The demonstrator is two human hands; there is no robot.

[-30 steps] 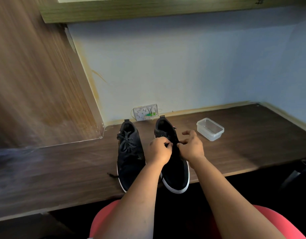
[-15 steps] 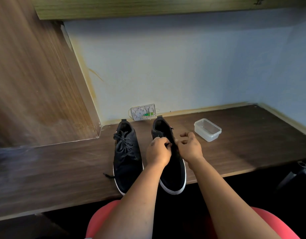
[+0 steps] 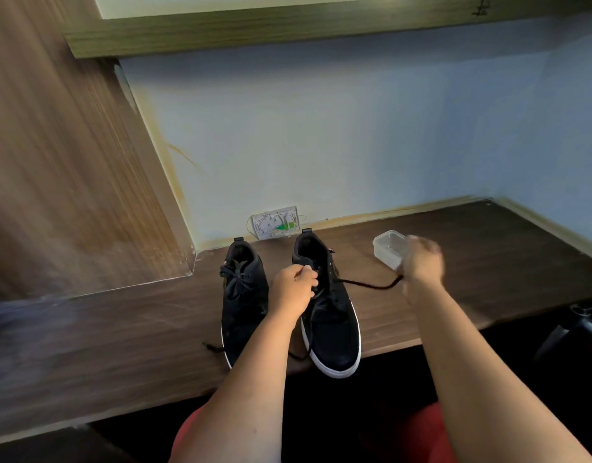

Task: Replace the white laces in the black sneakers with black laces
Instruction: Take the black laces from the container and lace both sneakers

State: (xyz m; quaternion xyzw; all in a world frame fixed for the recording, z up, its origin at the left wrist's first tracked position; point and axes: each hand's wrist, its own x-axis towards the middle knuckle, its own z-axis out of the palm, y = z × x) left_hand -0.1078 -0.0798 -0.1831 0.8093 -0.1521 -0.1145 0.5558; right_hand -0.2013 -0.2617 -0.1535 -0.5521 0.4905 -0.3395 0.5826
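Right hand [image 3: 421, 262], blurred mid-frame, grips black lace [image 3: 368, 284] to pull it taut; left hand [image 3: 293, 289] pinches at right shoe [image 3: 328, 312] eyelets, steadying it.

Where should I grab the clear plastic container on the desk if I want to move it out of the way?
Grip the clear plastic container across its two long walls just under the rim, coming from above. It sits upright and open-topped, so a top-down pinch fits. Its right side is hidden behind the right hand, which pulls the black lace, so wait for that hand to clear.
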